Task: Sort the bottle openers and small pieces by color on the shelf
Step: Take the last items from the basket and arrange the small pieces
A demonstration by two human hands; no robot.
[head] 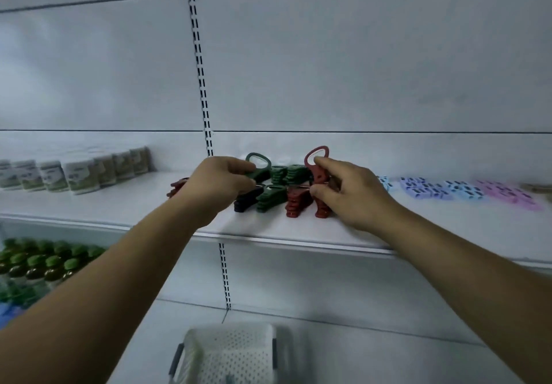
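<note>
Green opener (264, 170), red opener (318, 174) held upright, behind shelf edge (268, 239).

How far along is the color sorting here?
Looks done: green stack, red stack and dark blue stack stand grouped on the shelf; small pieces at right lie in purple, blue and pink patches. In hand: left hand holds a green opener, right hand a red opener. Left: placing both, plus stray red openers behind the left hand, apart from the red stack.
</note>
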